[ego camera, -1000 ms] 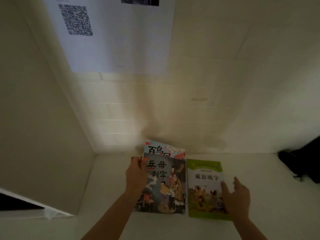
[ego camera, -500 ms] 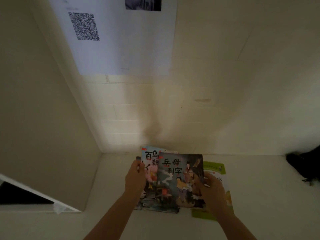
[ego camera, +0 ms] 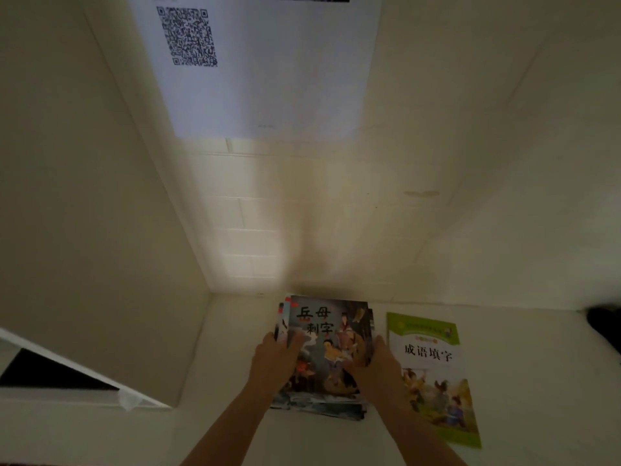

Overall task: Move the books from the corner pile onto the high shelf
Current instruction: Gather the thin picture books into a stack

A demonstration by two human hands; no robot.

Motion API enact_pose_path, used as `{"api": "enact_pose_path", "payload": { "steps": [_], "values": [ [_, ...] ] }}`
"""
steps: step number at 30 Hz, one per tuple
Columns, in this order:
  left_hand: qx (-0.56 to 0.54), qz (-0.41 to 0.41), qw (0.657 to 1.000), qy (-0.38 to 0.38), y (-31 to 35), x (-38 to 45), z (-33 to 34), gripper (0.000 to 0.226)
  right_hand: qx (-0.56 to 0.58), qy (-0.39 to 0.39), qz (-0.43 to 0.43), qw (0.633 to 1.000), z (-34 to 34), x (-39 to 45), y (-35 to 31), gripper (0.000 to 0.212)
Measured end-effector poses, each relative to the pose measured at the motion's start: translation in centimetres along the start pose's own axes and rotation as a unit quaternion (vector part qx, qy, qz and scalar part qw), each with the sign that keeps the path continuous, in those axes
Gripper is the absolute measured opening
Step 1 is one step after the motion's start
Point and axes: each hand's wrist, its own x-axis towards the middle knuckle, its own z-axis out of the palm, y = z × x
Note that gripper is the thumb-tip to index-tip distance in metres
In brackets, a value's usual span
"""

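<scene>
A stack of thin picture books [ego camera: 331, 334] lies on the pale surface [ego camera: 537, 381] near the wall corner; its top cover is dark, with painted figures and black characters. My left hand [ego camera: 274, 359] grips the stack's left edge, thumb on the cover. At the stack's right edge my right hand [ego camera: 378, 368] holds it, fingers curled onto the cover. A green-bordered book [ego camera: 433, 371] lies flat just right of the stack, apart from both hands.
White tiled walls meet in a corner [ego camera: 215, 287] behind the books. A paper sheet with a QR code [ego camera: 188, 35] hangs high on the wall. A dark object [ego camera: 605, 327] sits at the far right edge. A white ledge [ego camera: 67, 371] juts in at lower left.
The dark-covered book has been squared up over the books beneath it. My right hand has left the green book and now holds the stack's right edge; the green book lies uncovered.
</scene>
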Motion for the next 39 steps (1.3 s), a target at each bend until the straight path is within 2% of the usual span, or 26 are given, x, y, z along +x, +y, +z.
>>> {"api": "enact_pose_path", "payload": {
  "steps": [2, 4, 6, 8, 10, 12, 13, 16, 18, 20, 22, 24, 25, 27, 30, 32, 34, 36, 38, 39],
  "values": [
    [0.034, -0.003, 0.999, 0.011, -0.5, 0.7, 0.6, 0.075, 0.008, -0.011, -0.022, 1.0, 0.9, -0.4, -0.6, 0.088],
    [0.028, -0.004, 0.999, 0.023, -1.0, 1.3, 1.1, 0.062, 0.002, -0.024, -0.014, 1.0, 1.5, -0.4, -0.5, 0.099],
    [0.019, -0.005, 1.0, 0.02, -1.0, 1.3, 0.9, 0.054, 0.007, -0.027, 0.04, 0.999, 1.4, -0.2, -0.6, 0.115],
    [0.02, -0.03, 0.999, 0.016, -1.2, 2.0, 0.6, 0.049, 0.032, -0.037, 0.081, 0.996, 1.2, 0.7, -0.5, 0.115],
    [-0.023, -0.074, 0.997, 0.009, -0.9, 2.6, 0.1, 0.042, 0.043, -0.06, 0.112, 0.991, 1.2, 1.5, -0.2, 0.091],
    [-0.083, -0.11, 0.99, -0.007, -0.4, 2.9, -0.2, 0.038, 0.076, -0.075, 0.118, 0.987, 1.2, 2.0, 0.1, 0.047],
    [-0.095, -0.117, 0.988, -0.022, -0.4, 3.1, -0.3, 0.039, 0.095, -0.085, 0.11, 0.986, 1.1, 2.1, 0.2, 0.037],
    [-0.087, -0.132, 0.983, -0.089, 0.3, 2.5, -0.5, 0.04, 0.161, -0.102, 0.117, 0.975, 0.9, 2.6, 0.7, 0.029],
    [-0.1, -0.095, 0.986, -0.095, 0.0, 1.5, -0.8, 0.049, 0.226, -0.107, 0.137, 0.959, 0.7, 2.2, 0.4, 0.038],
    [-0.123, -0.031, 0.987, -0.099, -0.4, 0.2, -1.1, 0.065, 0.269, -0.116, 0.112, 0.95, 0.3, 1.5, 0.4, 0.057],
    [-0.203, 0.045, 0.97, -0.127, -0.2, -1.6, -1.6, 0.054, 0.292, -0.113, 0.031, 0.949, -0.1, 0.5, 0.4, 0.052],
    [-0.223, 0.135, 0.959, -0.111, 0.0, -2.2, -2.0, 0.063, 0.337, -0.133, -0.07, 0.929, -1.0, -0.4, 0.4, 0.045],
    [-0.219, 0.171, 0.955, -0.107, 0.3, -2.6, -2.3, 0.067, 0.346, -0.143, -0.109, 0.921, -1.4, -0.7, 0.4, 0.055],
    [-0.213, 0.202, 0.951, -0.096, 0.5, -2.7, -2.6, 0.072, 0.332, -0.128, -0.166, 0.92, -1.6, -0.5, 0.8, 0.07],
    [-0.185, 0.202, 0.96, -0.06, 0.0, -2.7, -2.1, 0.086, 0.28, -0.059, -0.233, 0.929, -1.0, -0.6, 1.5, 0.057],
    [-0.23, 0.199, 0.949, -0.086, -0.8, -2.4, -1.4, 0.09, 0.268, -0.036, -0.248, 0.93, -0.7, -0.8, 1.6, 0.069],
    [-0.245, 0.197, 0.945, -0.095, -1.9, -2.4, -0.6, 0.084, 0.301, -0.049, -0.246, 0.92, -0.5, -1.2, 1.6, 0.079],
    [-0.291, 0.193, 0.932, -0.091, -1.8, -2.8, -0.8, 0.078, 0.353, -0.016, -0.23, 0.907, -0.5, -1.7, 1.2, 0.088],
    [-0.274, 0.236, 0.93, -0.066, -1.6, -3.0, -0.8, 0.088, 0.421, -0.018, -0.195, 0.885, -0.5, -1.7, 0.7, 0.089],
    [-0.276, 0.242, 0.929, -0.051, -1.4, -3.3, -1.0, 0.086, 0.445, -0.024, -0.172, 0.878, -0.4, -1.7, 0.3, 0.084]
  ]
}}
